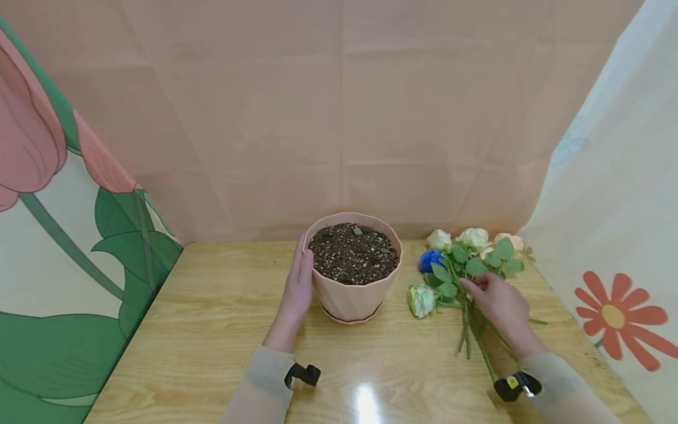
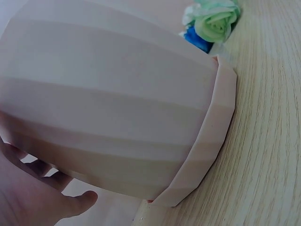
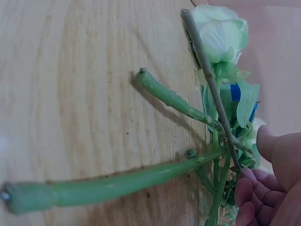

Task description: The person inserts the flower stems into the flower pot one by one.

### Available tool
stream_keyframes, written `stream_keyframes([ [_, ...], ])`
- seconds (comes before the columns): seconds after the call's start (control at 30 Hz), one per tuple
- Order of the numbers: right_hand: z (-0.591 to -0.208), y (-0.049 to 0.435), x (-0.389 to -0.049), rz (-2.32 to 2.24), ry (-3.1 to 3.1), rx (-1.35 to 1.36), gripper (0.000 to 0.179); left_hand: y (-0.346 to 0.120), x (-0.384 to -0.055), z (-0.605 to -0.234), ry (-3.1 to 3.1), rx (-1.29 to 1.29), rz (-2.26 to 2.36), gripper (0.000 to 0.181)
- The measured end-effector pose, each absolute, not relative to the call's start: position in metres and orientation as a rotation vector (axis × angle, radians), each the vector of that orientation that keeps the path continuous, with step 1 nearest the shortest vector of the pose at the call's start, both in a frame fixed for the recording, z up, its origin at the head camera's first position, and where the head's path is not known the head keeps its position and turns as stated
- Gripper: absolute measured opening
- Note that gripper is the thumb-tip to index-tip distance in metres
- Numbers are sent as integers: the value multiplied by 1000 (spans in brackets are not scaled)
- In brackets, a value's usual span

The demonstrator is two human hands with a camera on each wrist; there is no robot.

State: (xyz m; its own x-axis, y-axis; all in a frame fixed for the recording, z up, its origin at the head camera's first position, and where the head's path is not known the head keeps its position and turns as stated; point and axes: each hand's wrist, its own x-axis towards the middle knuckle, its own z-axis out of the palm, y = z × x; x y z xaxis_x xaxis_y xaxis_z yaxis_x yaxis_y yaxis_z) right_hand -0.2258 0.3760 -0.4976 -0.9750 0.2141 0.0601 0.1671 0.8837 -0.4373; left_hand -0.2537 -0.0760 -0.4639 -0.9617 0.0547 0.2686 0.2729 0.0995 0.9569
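Note:
My left hand (image 1: 299, 282) rests with straight fingers along the left side of a pink faceted flower pot (image 1: 349, 297). Dark soil (image 1: 354, 253) with white specks fills the pot almost to the rim. The pot stands upright in a matching saucer (image 2: 218, 127). To its right, my right hand (image 1: 500, 303) pinches a thin brownish rose stem (image 3: 207, 70) between thumb and curled fingers, over a bunch of roses. Among them are a blue rose (image 1: 431, 261), a pale green rose (image 1: 421, 301), white roses (image 1: 474, 237) and a peach rose (image 1: 509, 240), their stems crossing.
Everything stands on a light wooden table (image 1: 212, 330). A plain pinkish cloth (image 1: 339, 118) hangs behind it. Printed cloths flank the table, one with a large tulip (image 1: 32, 118), the other with a red flower (image 1: 614, 318).

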Motion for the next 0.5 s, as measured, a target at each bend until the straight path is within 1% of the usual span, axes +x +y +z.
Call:
stream_keyframes([
  [0.17,-498,375,-221,690,-2917,-326,71,-75,-255,-463,-2208,-322,-1967,61],
  [0.33,-500,374,-217,676,-2927,-283,65,-76,-255,-465,-2225,-288,-1966,60],
  [0.5,-502,372,-218,674,-2933,-273,63,-76,-255,-466,-2230,-285,-1960,60],
])
